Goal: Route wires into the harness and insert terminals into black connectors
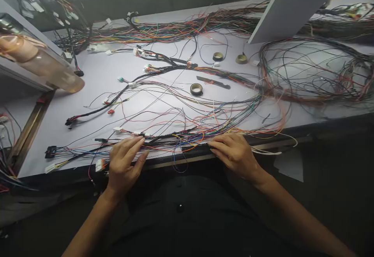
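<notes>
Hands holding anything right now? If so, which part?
Both hands rest on the wire bundle at the table's front edge: left hand near its left end, right hand further right. A closed grip cannot be told.

There is one camera. It sits on the person's head and looks forward and down at the counter [96,74]. It is close to the near edge, where the two hands [124,163] rest. The far side of the counter is at the top, and things there look small.
</notes>
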`<state>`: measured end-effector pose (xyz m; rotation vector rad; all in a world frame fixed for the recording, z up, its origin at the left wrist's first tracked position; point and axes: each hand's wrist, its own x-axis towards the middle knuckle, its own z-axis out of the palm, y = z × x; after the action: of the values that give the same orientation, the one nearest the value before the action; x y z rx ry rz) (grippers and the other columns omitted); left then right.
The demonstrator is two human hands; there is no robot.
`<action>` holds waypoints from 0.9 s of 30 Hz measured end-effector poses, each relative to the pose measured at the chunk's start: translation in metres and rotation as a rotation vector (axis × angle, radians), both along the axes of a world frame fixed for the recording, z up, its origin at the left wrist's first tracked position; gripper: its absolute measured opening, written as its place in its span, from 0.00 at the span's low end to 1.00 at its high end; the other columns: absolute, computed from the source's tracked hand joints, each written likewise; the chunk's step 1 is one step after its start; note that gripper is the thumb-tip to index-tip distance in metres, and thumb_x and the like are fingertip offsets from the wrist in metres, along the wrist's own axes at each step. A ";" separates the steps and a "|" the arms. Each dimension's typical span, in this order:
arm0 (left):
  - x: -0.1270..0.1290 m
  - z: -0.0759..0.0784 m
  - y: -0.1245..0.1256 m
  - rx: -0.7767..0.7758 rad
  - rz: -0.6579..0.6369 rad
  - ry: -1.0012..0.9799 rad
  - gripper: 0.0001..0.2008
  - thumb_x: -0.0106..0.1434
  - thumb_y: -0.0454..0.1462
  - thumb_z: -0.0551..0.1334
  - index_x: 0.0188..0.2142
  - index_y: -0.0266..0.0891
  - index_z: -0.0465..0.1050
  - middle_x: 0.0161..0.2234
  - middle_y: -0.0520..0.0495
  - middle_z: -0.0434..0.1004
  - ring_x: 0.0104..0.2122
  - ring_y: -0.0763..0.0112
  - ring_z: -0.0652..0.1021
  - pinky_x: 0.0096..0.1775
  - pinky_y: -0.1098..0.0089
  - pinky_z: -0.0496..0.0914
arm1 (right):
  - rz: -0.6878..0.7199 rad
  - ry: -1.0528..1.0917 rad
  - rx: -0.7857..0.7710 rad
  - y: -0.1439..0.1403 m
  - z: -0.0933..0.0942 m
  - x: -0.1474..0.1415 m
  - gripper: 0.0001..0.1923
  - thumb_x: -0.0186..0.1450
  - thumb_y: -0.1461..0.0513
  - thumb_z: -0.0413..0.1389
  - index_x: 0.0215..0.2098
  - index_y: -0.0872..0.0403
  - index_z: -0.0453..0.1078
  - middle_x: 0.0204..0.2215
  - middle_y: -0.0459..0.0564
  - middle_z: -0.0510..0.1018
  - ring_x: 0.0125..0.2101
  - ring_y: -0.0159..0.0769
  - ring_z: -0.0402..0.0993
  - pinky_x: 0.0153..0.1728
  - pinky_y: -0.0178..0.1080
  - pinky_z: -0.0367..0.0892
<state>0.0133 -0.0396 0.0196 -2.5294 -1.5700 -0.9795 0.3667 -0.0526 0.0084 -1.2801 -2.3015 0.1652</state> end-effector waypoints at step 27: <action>0.071 -0.017 0.046 0.064 -0.176 0.153 0.32 0.64 0.41 0.61 0.65 0.35 0.53 0.59 0.31 0.65 0.59 0.46 0.67 0.59 0.44 0.59 | -0.017 -0.061 -0.033 0.004 0.000 -0.030 0.17 0.71 0.55 0.50 0.56 0.48 0.67 0.61 0.47 0.65 0.61 0.40 0.57 0.60 0.49 0.50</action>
<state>0.0839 0.0062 0.0030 -2.6616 -1.2754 -0.8110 0.3365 -0.0488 0.0079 -1.3374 -2.3474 0.1613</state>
